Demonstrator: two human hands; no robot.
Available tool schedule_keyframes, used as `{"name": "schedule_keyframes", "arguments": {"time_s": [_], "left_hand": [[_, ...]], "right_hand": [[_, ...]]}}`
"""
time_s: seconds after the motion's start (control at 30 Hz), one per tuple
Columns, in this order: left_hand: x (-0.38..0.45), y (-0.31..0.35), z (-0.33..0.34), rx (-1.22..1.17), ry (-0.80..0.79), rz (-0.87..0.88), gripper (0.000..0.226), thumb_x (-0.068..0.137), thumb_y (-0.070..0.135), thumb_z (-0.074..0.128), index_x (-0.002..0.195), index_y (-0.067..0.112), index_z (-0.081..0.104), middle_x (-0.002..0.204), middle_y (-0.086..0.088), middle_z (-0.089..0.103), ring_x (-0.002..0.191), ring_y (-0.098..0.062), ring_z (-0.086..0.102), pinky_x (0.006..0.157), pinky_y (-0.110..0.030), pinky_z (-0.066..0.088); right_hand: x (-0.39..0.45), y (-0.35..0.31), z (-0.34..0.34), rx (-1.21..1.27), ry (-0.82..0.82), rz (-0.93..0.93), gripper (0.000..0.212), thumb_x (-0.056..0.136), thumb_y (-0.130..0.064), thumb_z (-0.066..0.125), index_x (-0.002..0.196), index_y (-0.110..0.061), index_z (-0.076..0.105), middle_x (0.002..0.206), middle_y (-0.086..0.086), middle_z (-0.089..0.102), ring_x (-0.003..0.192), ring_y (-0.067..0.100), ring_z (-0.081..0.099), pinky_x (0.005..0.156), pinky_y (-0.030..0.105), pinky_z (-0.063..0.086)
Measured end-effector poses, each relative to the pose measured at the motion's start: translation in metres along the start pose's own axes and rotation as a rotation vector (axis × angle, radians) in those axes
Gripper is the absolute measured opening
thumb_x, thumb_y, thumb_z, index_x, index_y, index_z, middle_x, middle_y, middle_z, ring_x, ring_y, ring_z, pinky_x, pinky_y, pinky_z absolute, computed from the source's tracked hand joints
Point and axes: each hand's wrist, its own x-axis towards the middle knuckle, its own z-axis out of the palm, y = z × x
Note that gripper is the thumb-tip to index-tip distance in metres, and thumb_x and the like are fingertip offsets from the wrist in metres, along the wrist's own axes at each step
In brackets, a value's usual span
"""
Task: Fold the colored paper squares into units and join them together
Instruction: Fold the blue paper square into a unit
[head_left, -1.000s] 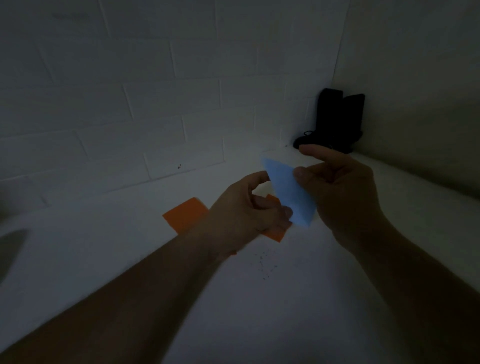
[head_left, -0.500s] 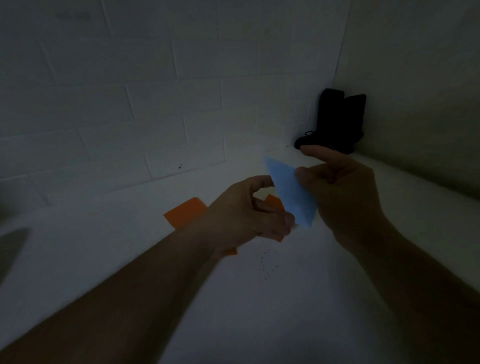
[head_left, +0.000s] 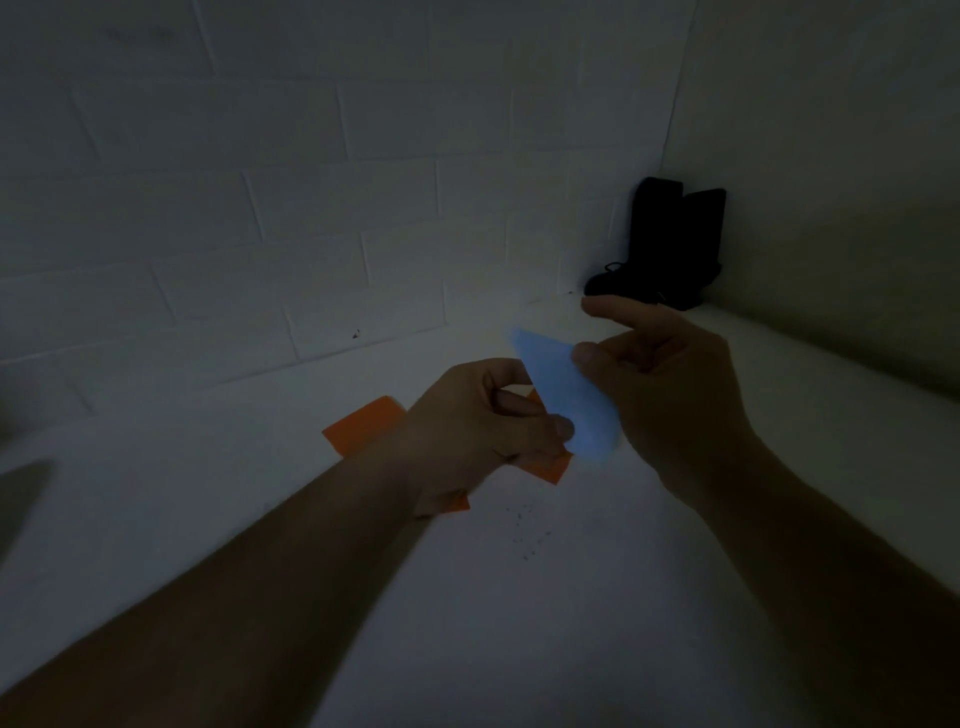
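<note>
Both hands hold a folded blue paper (head_left: 563, 395) up above the white tabletop (head_left: 519, 597) in dim light. The left hand (head_left: 467, 431) pinches the paper's lower end between thumb and curled fingers (head_left: 519, 405), while the right hand (head_left: 670, 400) grips its upper edge with the thumb pressed on the near face and the index finger stretched out straight above it. The paper is a long pointed shape, tilted, its tip toward the back wall. Orange paper (head_left: 363, 428) lies flat on the tabletop below the left hand and partly hidden by it. A dark object (head_left: 670, 244) stands in the far corner against the white brick wall (head_left: 311, 182).
</note>
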Motion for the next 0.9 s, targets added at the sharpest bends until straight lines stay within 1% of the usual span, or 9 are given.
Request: {"name": "schedule_keyframes", "arguments": {"time_s": [0.07,0.17,0.23,0.33,0.43,0.53,0.67,0.83,0.9], "left_hand": [[-0.001,0.001,-0.001,-0.015,-0.012,-0.013,0.041,0.091,-0.007,0.068,0.13,0.007,0.065,0.112,-0.022,0.075,0.104,-0.033,0.075,0.087,-0.035,0.062],[-0.003,0.004,-0.002,-0.055,-0.017,-0.052,0.036,0.091,-0.005,0.069,0.126,0.007,0.068,0.111,-0.021,0.076,0.103,-0.031,0.075,0.086,-0.033,0.062],[-0.003,0.006,-0.002,-0.082,0.032,-0.032,0.034,0.091,-0.001,0.071,0.125,0.006,0.069,0.109,-0.021,0.077,0.1,-0.031,0.076,0.087,-0.033,0.062],[-0.002,0.006,-0.003,-0.092,0.124,0.015,0.037,0.089,0.001,0.074,0.124,0.008,0.07,0.107,-0.023,0.076,0.102,-0.037,0.075,0.092,-0.042,0.061],[-0.003,0.007,-0.005,-0.095,0.14,-0.009,0.042,0.086,0.003,0.078,0.126,0.011,0.069,0.107,-0.023,0.076,0.104,-0.041,0.073,0.095,-0.047,0.06],[-0.004,0.01,-0.003,-0.149,0.142,-0.01,0.039,0.088,0.0,0.074,0.126,0.009,0.068,0.108,-0.022,0.076,0.103,-0.038,0.074,0.091,-0.043,0.061],[-0.003,0.013,-0.002,-0.255,0.268,0.033,0.034,0.089,-0.005,0.071,0.121,0.006,0.069,0.105,-0.023,0.077,0.1,-0.037,0.075,0.084,-0.04,0.064],[-0.002,0.014,-0.002,-0.296,0.293,0.004,0.033,0.09,-0.004,0.07,0.122,0.005,0.067,0.105,-0.022,0.077,0.095,-0.032,0.077,0.075,-0.033,0.064],[-0.001,0.014,-0.003,-0.305,0.333,0.021,0.029,0.091,-0.001,0.07,0.12,0.004,0.068,0.105,-0.022,0.076,0.091,-0.027,0.077,0.076,-0.032,0.064]], "right_hand": [[-0.001,0.0,0.001,-0.013,-0.008,0.004,0.039,0.087,-0.012,0.076,0.108,-0.044,0.067,0.076,-0.002,0.072,0.076,0.01,0.069,0.073,0.028,0.057],[-0.001,0.0,0.001,-0.018,-0.022,0.01,0.037,0.087,-0.014,0.076,0.109,-0.042,0.067,0.075,-0.003,0.071,0.073,0.007,0.067,0.066,0.017,0.056],[-0.002,0.0,0.001,-0.018,-0.026,0.016,0.037,0.087,-0.014,0.076,0.111,-0.041,0.067,0.074,-0.002,0.07,0.072,0.006,0.067,0.064,0.013,0.054],[-0.002,0.0,0.001,-0.018,-0.028,0.018,0.037,0.087,-0.014,0.076,0.111,-0.039,0.067,0.075,0.001,0.072,0.072,0.007,0.067,0.062,0.011,0.052],[-0.002,-0.001,0.002,-0.032,-0.031,0.012,0.036,0.087,-0.014,0.077,0.112,-0.038,0.067,0.074,0.002,0.071,0.07,0.005,0.067,0.061,0.01,0.05],[-0.002,-0.001,0.001,-0.037,-0.027,0.006,0.037,0.087,-0.013,0.076,0.112,-0.039,0.066,0.075,0.003,0.071,0.071,0.003,0.066,0.062,0.011,0.052],[-0.002,0.0,0.001,-0.032,-0.034,0.018,0.038,0.088,-0.013,0.075,0.114,-0.038,0.064,0.075,0.0,0.071,0.073,0.003,0.068,0.064,0.016,0.056],[-0.002,-0.002,0.001,-0.045,-0.052,0.015,0.038,0.089,-0.013,0.074,0.116,-0.036,0.063,0.071,-0.004,0.07,0.07,-0.003,0.066,0.058,0.009,0.049],[-0.003,-0.003,0.001,-0.057,-0.061,0.015,0.038,0.088,-0.013,0.074,0.115,-0.038,0.062,0.07,-0.003,0.069,0.067,-0.003,0.065,0.057,0.008,0.048]]}}
